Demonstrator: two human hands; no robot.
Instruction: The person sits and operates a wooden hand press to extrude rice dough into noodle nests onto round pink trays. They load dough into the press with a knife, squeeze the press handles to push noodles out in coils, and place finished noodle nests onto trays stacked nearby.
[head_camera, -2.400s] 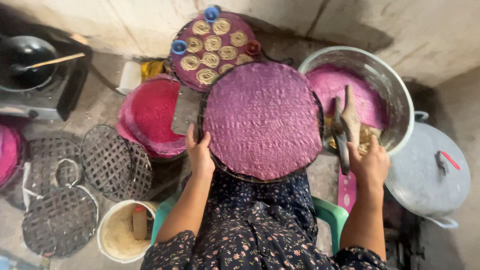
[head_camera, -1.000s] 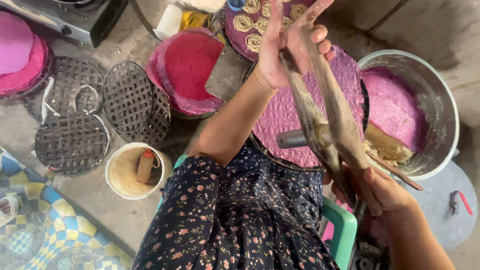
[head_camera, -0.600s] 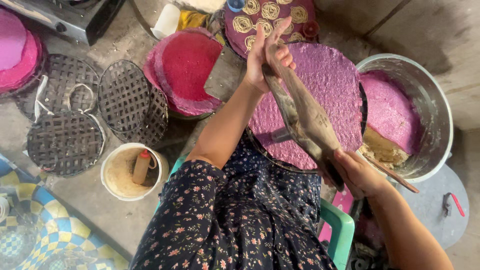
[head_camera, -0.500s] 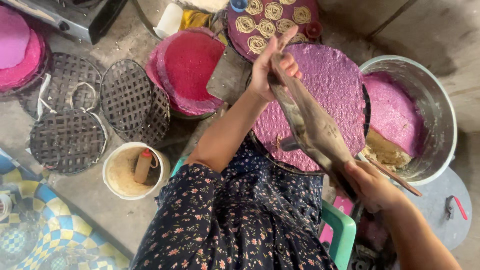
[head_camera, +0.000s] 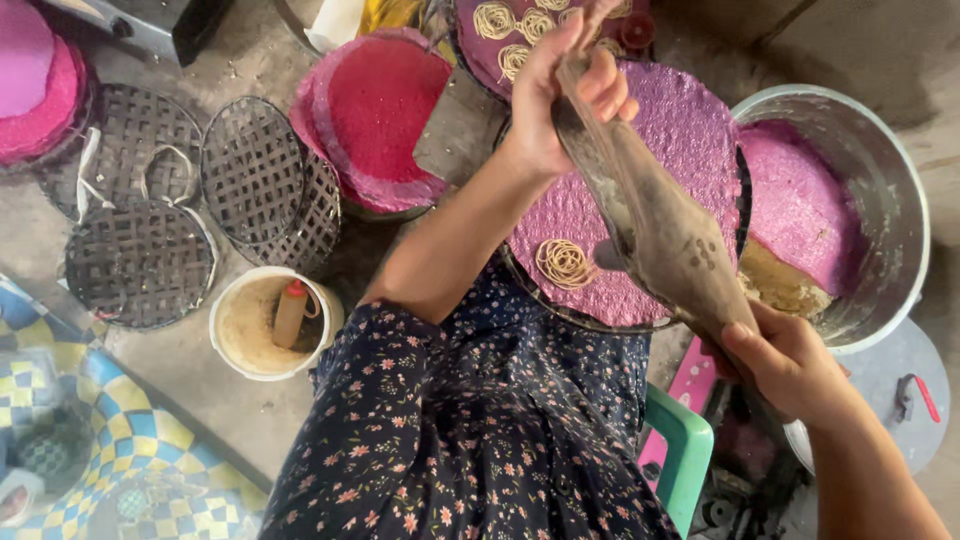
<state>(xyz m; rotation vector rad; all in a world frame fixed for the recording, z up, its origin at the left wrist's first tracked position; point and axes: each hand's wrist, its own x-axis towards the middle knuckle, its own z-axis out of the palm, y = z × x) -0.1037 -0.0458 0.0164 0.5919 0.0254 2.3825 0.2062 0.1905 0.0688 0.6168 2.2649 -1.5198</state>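
Both hands, left (head_camera: 560, 100) and right (head_camera: 790, 360), clench the ends of a brown press (head_camera: 660, 225) above a purple tray (head_camera: 690, 130) bearing a noodle coil (head_camera: 565, 263).

The concrete floor (head_camera: 190, 370) bears woven mats (head_camera: 140, 262), a white tub (head_camera: 262, 325) and, seemingly, pink-filled trays (head_camera: 375, 120).

long wooden press (head_camera: 655, 215), brown and worn, flour-dusted, held slanting above a round purple woven tray (head_camera: 690, 130), upper end in the left hand (head_camera: 560, 95), lower end in the right hand (head_camera: 790, 365), one pale noodle coil (head_camera: 565, 263) lying on the tray beneath it
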